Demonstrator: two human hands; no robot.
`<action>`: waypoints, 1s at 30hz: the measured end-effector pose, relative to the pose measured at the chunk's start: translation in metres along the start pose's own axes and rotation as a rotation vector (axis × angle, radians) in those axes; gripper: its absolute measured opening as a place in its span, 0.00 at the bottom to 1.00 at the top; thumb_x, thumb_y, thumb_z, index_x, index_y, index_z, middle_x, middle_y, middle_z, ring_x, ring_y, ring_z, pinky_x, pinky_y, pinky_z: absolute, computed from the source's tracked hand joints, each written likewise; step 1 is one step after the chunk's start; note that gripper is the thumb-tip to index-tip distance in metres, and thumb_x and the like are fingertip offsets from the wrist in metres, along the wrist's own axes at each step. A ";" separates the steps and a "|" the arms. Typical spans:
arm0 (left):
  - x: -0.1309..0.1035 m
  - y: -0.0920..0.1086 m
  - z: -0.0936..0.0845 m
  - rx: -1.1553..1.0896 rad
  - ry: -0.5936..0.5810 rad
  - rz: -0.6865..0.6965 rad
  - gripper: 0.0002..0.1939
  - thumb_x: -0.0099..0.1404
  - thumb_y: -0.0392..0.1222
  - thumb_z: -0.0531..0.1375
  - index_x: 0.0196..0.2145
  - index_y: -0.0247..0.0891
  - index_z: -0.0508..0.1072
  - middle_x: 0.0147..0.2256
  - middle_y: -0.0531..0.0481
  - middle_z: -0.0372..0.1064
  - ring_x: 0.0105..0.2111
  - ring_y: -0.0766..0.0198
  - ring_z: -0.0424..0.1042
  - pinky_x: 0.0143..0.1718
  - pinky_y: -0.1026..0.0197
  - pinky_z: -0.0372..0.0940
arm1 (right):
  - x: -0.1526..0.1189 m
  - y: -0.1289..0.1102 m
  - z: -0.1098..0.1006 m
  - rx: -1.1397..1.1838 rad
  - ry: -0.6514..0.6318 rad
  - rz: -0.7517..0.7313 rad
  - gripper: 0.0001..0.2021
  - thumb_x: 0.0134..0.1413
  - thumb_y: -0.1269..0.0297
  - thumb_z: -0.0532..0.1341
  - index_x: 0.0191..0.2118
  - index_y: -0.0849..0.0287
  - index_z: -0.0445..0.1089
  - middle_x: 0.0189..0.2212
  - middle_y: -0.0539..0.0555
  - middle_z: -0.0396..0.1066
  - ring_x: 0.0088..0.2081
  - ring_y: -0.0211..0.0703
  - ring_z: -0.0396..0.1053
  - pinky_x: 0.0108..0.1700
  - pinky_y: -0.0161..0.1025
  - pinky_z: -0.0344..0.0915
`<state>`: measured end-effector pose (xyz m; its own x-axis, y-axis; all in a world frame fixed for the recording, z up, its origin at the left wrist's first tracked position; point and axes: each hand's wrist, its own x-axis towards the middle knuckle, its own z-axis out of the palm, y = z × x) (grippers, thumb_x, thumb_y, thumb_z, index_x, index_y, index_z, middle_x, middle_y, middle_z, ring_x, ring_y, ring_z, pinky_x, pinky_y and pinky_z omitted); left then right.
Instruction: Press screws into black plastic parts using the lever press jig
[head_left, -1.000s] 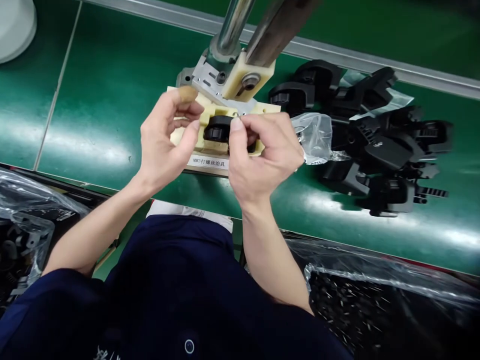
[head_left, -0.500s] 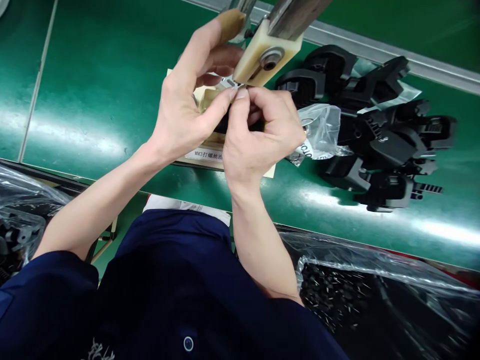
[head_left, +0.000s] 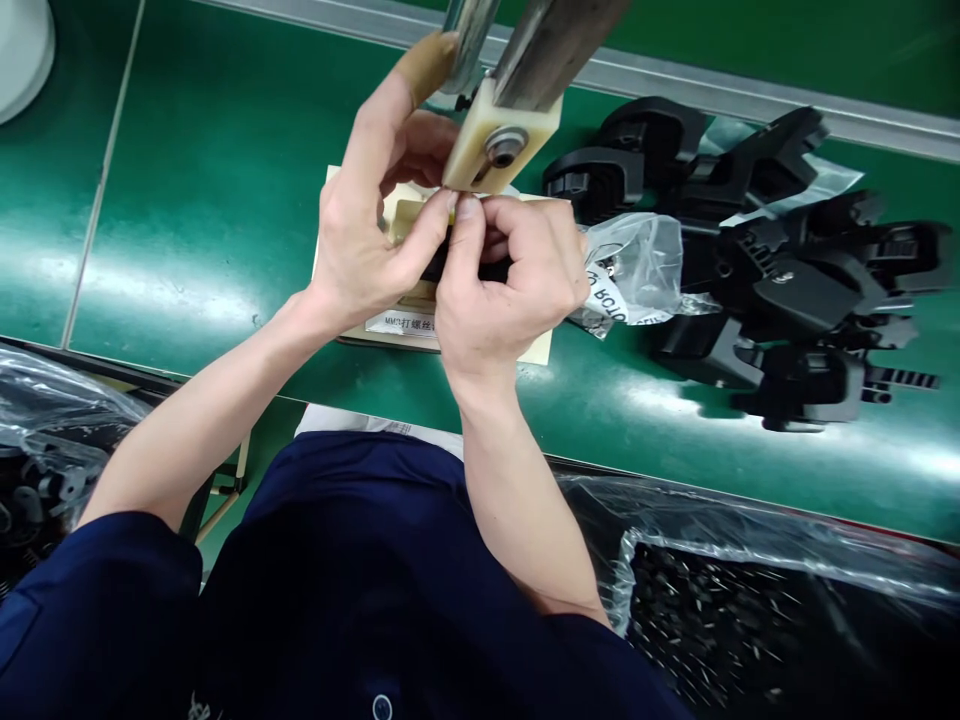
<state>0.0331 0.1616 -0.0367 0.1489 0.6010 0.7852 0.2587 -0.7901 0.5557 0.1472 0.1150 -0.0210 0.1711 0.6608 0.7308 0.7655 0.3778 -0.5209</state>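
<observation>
Both my hands meet over a cream fixture base (head_left: 534,350) that carries a printed label (head_left: 405,323). My left hand (head_left: 371,215) reaches round its left side, with a tan cover on one fingertip and the thumb tip close to my right thumb. My right hand (head_left: 510,270) is closed in a pinch, thumb against fingers. Whatever sits between the fingertips is too small and hidden to name. Right above them stands a cream block (head_left: 495,140) with a round metal fastener, fixed to a metal bar (head_left: 555,50). A dark part in the fixture is mostly covered by my hands.
To the right lie several black plastic parts (head_left: 795,290) and a clear plastic bag (head_left: 637,265) with printing. Plastic-lined containers hold small dark pieces at lower right (head_left: 705,620) and lower left (head_left: 45,490). A white round object (head_left: 22,55) is at the upper left.
My view has shifted, so the fixture and hands appear slightly further left and lower. My fingertips stay together under the cream block; the metal piece seen between them earlier is now mostly hidden.
</observation>
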 end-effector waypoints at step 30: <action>-0.004 -0.017 0.001 0.003 0.015 -0.125 0.40 0.62 0.65 0.56 0.65 0.50 0.46 0.47 0.43 0.64 0.46 0.50 0.71 0.44 0.48 0.69 | 0.013 0.016 -0.013 0.131 -0.226 0.024 0.15 0.65 0.55 0.53 0.32 0.56 0.69 0.29 0.52 0.67 0.38 0.47 0.70 0.46 0.52 0.64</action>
<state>0.0290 0.1728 -0.0493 0.1007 0.6928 0.7140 0.2773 -0.7088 0.6486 0.1695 0.1211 -0.0141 0.0336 0.7933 0.6079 0.6733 0.4316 -0.6004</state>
